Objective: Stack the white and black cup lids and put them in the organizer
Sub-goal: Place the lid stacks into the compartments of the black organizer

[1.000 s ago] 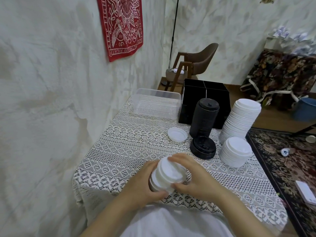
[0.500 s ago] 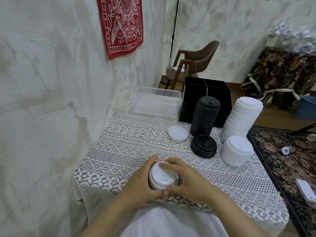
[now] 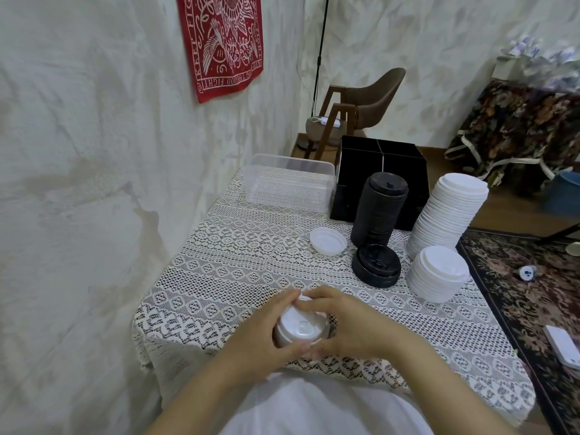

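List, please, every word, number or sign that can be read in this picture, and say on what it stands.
"KEEP FIG": left border of the red cloth on the wall; the rest is cut off by the picture's top edge.
"FIGHT": bottom border of the same cloth; the words beside it are unclear.
Raised mark on the nearest white lids: too blurred to read.
Raised marks on the black lids: too small to read.

Held lid stack partly behind fingers

Organizer behind lid stacks on table
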{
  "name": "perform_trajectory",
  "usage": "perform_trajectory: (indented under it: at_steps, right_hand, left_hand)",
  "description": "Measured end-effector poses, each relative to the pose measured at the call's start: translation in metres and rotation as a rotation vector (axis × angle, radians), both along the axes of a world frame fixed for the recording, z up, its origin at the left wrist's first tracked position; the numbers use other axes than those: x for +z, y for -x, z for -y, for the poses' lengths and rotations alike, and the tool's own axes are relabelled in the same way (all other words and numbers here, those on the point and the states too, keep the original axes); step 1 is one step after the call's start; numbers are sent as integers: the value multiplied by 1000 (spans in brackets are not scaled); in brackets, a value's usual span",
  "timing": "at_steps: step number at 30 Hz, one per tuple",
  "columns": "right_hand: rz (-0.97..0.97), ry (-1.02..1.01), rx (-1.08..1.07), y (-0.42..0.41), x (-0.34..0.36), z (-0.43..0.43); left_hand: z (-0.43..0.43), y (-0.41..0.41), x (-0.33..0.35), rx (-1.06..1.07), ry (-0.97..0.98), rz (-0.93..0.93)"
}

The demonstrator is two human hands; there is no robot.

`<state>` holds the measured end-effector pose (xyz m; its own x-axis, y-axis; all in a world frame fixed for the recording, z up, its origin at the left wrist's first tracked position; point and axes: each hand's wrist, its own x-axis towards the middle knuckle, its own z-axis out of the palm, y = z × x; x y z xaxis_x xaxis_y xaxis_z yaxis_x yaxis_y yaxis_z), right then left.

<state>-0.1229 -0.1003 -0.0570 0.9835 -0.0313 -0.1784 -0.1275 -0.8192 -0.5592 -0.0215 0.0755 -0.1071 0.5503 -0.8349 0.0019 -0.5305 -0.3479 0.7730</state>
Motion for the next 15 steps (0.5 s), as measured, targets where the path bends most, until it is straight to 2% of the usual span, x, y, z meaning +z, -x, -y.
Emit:
perform_trajectory:
  at_steps: [2,5,8,15]
  right_hand:
    - [-46,-47,5,-3,6,7]
    - [114,-86,-204,-20,5,18]
    - [191,150,-346,-45,-2,29]
    - [3,600,-354,-86,-9,42]
  left_hand:
    - [0,0,-1,5,-16,27]
    - [-1,-1,-1,11,-25,34]
    - [-1,-1,-1,13,-24,10]
    - [-1,1,2,22,-18,23]
